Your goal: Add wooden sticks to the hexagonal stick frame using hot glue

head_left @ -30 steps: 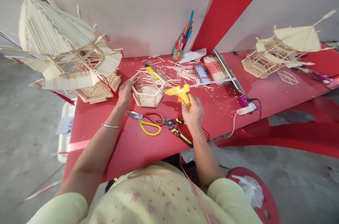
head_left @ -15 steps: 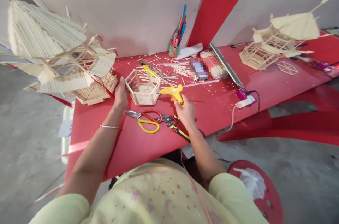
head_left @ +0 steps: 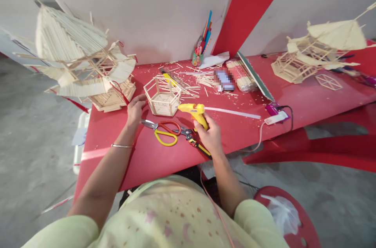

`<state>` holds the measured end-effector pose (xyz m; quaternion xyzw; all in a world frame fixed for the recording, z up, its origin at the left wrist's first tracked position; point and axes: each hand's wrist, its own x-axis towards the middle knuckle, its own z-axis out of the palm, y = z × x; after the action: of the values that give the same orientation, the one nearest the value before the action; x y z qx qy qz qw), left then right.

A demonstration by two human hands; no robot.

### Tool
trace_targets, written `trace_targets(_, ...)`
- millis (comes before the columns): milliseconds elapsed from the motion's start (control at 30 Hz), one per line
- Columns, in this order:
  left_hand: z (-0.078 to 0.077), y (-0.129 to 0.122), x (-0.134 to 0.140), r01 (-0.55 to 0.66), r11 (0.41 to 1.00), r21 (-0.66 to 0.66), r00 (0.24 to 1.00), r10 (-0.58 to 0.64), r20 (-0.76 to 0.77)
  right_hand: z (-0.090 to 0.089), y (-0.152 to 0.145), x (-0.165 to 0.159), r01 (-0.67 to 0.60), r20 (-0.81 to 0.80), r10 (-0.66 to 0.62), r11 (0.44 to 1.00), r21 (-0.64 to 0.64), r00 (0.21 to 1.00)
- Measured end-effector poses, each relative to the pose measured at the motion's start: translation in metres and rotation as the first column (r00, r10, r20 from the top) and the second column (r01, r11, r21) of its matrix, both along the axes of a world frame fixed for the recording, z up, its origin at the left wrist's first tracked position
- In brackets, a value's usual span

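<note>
Head view: your hexagonal stick frame (head_left: pixel 162 100) stands half-built on the red bench (head_left: pixel 117 150).
Base and posts are up; no roof yet. Your right hand (head_left: pixel 210 135) has its grip closed on the glue gun (head_left: pixel 194 111), nozzle at the frame's 3 o'clock; your left hand (head_left: pixel 135 109), fingers loosely curled, rests at its 9 o'clock.

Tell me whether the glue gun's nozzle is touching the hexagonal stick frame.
Cannot tell. In the head view the right hand holds the glue gun with its nozzle right at the hexagonal stick frame's near edge, but neither contact nor a gap shows plainly.
</note>
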<state>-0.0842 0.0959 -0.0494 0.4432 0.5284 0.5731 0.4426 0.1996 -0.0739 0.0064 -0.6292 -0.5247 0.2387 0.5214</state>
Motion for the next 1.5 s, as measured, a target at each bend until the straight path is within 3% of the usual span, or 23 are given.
trace_targets(133,0.007,-0.019,-0.006,-0.027,0.997,0.069,0.986,0.038,-0.165,0.005,-0.002,0.014,-0.012,-0.19,0.003,0.999,-0.045,0.982)
trace_targets(233,0.012,-0.034,-0.005,0.028,0.988,0.152,0.926,0.031,-0.376,0.007,0.003,0.027,-0.011,-0.285,-0.005,0.998,-0.055,0.958)
trace_targets(367,0.012,-0.042,0.002,0.107,0.973,0.203,0.834,0.024,-0.552,0.027,0.015,0.03,-0.014,-0.234,0.009,1.0,-0.021,0.972)
trace_targets(500,0.004,-0.04,0.008,0.123,0.972,0.203,0.833,0.01,-0.553,0.06,0.042,0.003,-0.125,0.09,0.122,0.992,0.024,0.988)
trace_targets(633,-0.004,-0.037,0.009,0.13,0.962,0.239,0.83,0.026,-0.558,0.079,0.085,-0.038,-0.182,0.437,0.155,0.983,0.021,0.886)
trace_targets(767,-0.008,-0.034,0.008,0.136,0.955,0.262,0.831,0.034,-0.555,0.084,0.115,-0.065,-0.209,0.592,0.173,0.978,-0.008,0.787)
trace_targets(933,-0.006,-0.036,0.012,0.142,0.945,0.295,0.835,0.045,-0.548,0.081,0.121,-0.08,-0.259,0.602,0.184,0.965,0.039,0.777)
trace_targets(1067,-0.001,-0.04,0.014,0.129,0.959,0.253,0.836,0.032,-0.548,0.075,0.123,-0.084,-0.262,0.574,0.141,0.956,0.133,0.806)
trace_targets(1167,0.0,-0.041,0.015,0.123,0.966,0.227,0.829,0.026,-0.558,0.075,0.121,-0.082,-0.293,0.576,0.168,0.947,0.13,0.8)
trace_targets(1300,-0.001,-0.041,0.015,0.121,0.974,0.192,0.82,0.011,-0.573,0.083,0.112,-0.071,-0.307,0.547,0.199,0.945,0.112,0.813)
trace_targets(1500,-0.001,-0.043,0.016,0.119,0.98,0.161,0.801,0.001,-0.599,0.088,0.081,-0.037,-0.179,0.375,0.097,0.965,0.191,0.922)
